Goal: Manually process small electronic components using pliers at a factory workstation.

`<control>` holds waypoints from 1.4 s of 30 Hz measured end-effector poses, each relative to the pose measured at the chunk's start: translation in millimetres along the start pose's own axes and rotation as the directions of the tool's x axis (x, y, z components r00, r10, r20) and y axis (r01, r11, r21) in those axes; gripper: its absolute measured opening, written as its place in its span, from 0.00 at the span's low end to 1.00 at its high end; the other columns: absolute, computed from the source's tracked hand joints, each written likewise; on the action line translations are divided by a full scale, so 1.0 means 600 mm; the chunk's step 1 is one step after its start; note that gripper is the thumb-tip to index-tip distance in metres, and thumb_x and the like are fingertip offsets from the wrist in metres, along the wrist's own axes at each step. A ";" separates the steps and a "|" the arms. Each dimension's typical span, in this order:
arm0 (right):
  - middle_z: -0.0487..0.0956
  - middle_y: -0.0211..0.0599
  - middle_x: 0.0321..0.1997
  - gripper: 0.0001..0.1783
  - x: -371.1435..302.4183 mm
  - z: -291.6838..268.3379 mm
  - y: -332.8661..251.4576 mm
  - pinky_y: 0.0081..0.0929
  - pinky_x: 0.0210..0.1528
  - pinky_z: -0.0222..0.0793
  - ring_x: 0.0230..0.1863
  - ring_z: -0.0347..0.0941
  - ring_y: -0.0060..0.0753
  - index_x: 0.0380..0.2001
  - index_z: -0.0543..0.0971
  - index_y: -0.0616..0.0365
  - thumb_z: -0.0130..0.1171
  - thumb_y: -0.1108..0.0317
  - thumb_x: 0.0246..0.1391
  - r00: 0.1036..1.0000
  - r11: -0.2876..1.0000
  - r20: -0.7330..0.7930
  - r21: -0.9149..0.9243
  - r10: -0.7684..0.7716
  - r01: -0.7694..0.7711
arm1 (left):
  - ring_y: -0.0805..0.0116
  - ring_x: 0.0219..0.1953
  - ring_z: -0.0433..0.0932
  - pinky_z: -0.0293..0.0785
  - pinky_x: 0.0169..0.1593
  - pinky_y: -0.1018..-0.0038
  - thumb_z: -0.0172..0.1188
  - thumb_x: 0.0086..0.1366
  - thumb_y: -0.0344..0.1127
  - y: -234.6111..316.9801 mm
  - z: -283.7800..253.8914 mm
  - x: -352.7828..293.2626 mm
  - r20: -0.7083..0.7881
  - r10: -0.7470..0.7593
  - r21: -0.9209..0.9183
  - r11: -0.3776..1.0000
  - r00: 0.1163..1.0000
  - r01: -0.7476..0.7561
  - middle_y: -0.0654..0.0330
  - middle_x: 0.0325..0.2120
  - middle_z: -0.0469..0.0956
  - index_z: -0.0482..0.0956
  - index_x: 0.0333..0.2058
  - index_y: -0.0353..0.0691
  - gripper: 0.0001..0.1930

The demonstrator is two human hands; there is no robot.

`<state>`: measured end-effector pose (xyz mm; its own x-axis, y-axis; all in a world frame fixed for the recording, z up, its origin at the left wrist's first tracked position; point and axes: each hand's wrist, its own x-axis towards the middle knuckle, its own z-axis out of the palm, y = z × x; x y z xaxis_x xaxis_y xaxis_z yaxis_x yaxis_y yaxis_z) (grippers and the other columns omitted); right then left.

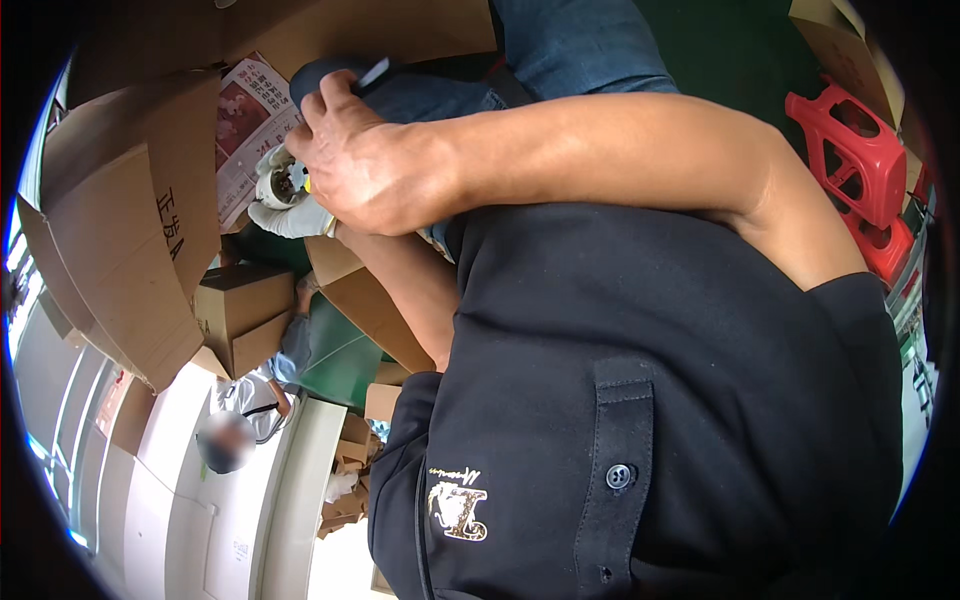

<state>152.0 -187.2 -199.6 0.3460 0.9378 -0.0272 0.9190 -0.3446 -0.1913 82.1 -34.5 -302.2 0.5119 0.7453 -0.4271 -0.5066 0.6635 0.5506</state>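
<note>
My left hand (291, 217), in a white glove, is closed around a white ring-shaped part (277, 186) with metallic pieces inside its open end. My bare right hand (362, 165) is above and against it, fingers curled. A slim dark grey tool (374, 74) sticks out beyond my right fingers; the rest of it is hidden in the grip. A small yellow bit (307, 184) shows between the hands, and I cannot tell what it belongs to. My right forearm crosses over my left.
Open cardboard boxes (120, 240) stand at the left, beside a printed sheet (240, 125). A closed carton (245, 305) lies below them. Another person (265, 395) is at lower left. Red plastic stools (855, 150) stand at the right on green floor (735, 50).
</note>
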 end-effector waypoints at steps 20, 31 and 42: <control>0.75 0.49 0.42 0.14 -0.013 0.046 0.008 0.56 0.41 0.59 0.44 0.67 0.55 0.30 0.86 0.55 0.57 0.60 0.45 0.998 0.983 0.037 0.170 0.058 -0.064 | 0.63 0.30 0.76 0.76 0.35 0.68 0.59 0.58 0.50 -0.009 -0.024 0.013 -0.030 -0.021 0.087 0.996 0.999 0.023 0.58 0.25 0.76 0.75 0.27 0.41 0.17; 0.75 0.46 0.43 0.15 0.009 0.055 0.018 0.50 0.41 0.60 0.44 0.68 0.50 0.31 0.86 0.57 0.61 0.61 0.39 0.939 0.846 0.331 0.470 0.096 -0.252 | 0.62 0.29 0.75 0.75 0.34 0.68 0.57 0.58 0.52 -0.018 -0.017 0.022 -0.047 -0.035 0.107 0.993 0.998 0.040 0.58 0.25 0.75 0.74 0.26 0.42 0.17; 0.75 0.48 0.45 0.16 -0.021 0.028 0.030 0.50 0.41 0.61 0.45 0.68 0.50 0.31 0.86 0.59 0.62 0.63 0.37 0.999 0.951 0.038 0.307 0.030 -0.041 | 0.62 0.26 0.75 0.75 0.33 0.69 0.57 0.58 0.52 -0.018 -0.010 0.015 -0.034 -0.078 0.134 0.988 0.996 0.082 0.60 0.24 0.74 0.73 0.23 0.44 0.17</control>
<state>160.8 -204.6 -219.0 0.3662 0.9278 -0.0707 0.8016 -0.3532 -0.4824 88.0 -34.3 -316.1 0.5260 0.6929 -0.4932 -0.3650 0.7077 0.6049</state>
